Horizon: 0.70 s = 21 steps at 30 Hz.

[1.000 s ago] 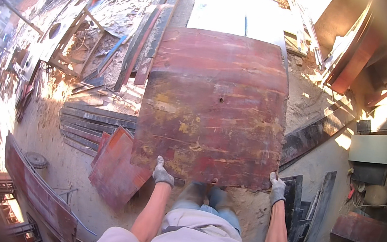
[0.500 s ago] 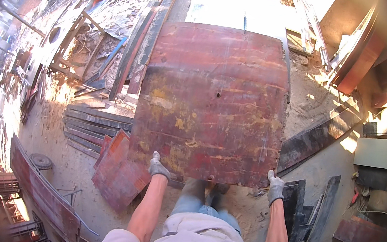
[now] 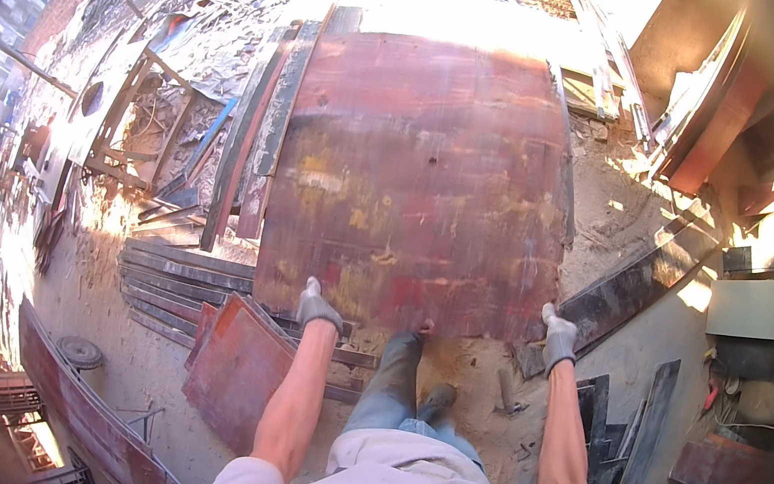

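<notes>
Your plywood panel (image 3: 423, 177) is dark red, blotched with yellow and scuffed grey. Your left hand (image 3: 317, 307) and right hand (image 3: 558, 336) wear grey gloves. The smaller board (image 3: 235, 370) is reddish-brown.

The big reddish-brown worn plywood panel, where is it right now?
The big reddish-brown worn plywood panel fills the middle of the head view, its near edge gripped by the left hand and right hand, with dark planks along its left side.

There is 1 view, from a fisheye camera worn on the person's head. It looks steeply down and forward over the person's own chest and forearms, close to the body, so that a large reddish panel (image 3: 422, 182) fills the centre and the sandy ground (image 3: 635, 210) bends away toward the dark round rim.
</notes>
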Motion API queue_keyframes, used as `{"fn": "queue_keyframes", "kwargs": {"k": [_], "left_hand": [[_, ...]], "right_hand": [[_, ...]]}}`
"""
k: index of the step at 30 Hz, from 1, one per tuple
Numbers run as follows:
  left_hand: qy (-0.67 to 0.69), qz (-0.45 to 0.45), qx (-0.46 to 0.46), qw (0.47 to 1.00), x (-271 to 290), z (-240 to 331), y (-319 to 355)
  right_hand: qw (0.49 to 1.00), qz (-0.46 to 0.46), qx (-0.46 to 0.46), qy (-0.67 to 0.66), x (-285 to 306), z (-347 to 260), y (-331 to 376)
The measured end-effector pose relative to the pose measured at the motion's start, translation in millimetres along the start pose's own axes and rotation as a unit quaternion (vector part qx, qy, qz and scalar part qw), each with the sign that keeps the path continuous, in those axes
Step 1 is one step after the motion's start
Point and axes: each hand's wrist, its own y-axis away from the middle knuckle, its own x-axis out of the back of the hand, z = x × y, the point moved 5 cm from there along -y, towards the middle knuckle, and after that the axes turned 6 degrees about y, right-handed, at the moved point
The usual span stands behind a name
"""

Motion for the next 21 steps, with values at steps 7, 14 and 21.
{"fn": "queue_keyframes", "kwargs": {"k": [7, 14, 21], "left_hand": [[-0.043, 0.022, 0.017, 0.999, -123, 12, -20], [-0.343, 0.167, -0.287, 0.879, -165, 40, 1], [-0.489, -0.178, -0.743, 0.421, -204, -11, 60]], "right_hand": [[0.991, 0.056, -0.001, 0.125, -33, -106, -74], [0.762, 0.296, 0.386, 0.428, -64, -204, -3], [0.701, 0.212, 0.564, 0.382, -110, -198, -4]]}}
